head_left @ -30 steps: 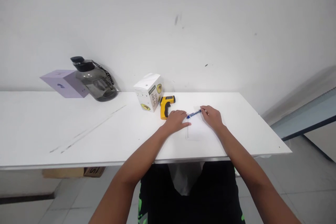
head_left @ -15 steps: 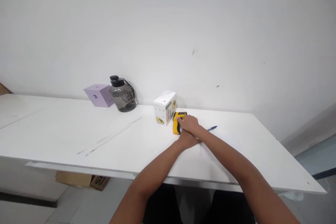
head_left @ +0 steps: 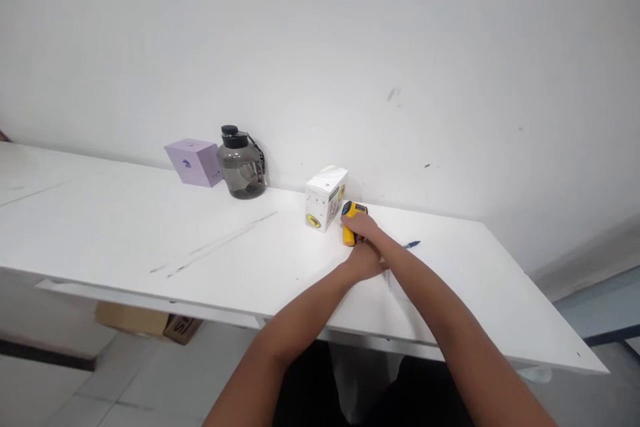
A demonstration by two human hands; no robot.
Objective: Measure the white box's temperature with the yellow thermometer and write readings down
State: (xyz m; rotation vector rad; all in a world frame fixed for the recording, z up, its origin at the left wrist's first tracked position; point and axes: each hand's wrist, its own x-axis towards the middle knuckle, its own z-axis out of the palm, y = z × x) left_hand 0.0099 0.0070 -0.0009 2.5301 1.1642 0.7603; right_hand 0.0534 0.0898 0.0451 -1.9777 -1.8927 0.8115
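Observation:
My right hand (head_left: 364, 224) is closed around a yellow and black infrared thermometer (head_left: 349, 233), shaped like a pistol, on the white table. Just below it, my left hand (head_left: 366, 261) rests low at the tabletop, its fingers hidden behind my right wrist and forearm. The two arms cross here. A blue pen (head_left: 413, 244) shows partly past my right forearm; its other end is covered. Left of the thermometer stands a white box with avocado pictures (head_left: 320, 205). What my left hand touches cannot be made out.
A purple box (head_left: 197, 163) and a dark translucent water jug (head_left: 243, 170) with a black lid stand by the wall at left. The white table (head_left: 240, 253) has its front edge near my body. Beneath it lies a cardboard box (head_left: 135, 320).
The view has shifted slightly. The thermometer has turned a little in my right hand, with more of its black and blue end showing. My hands remain close together.

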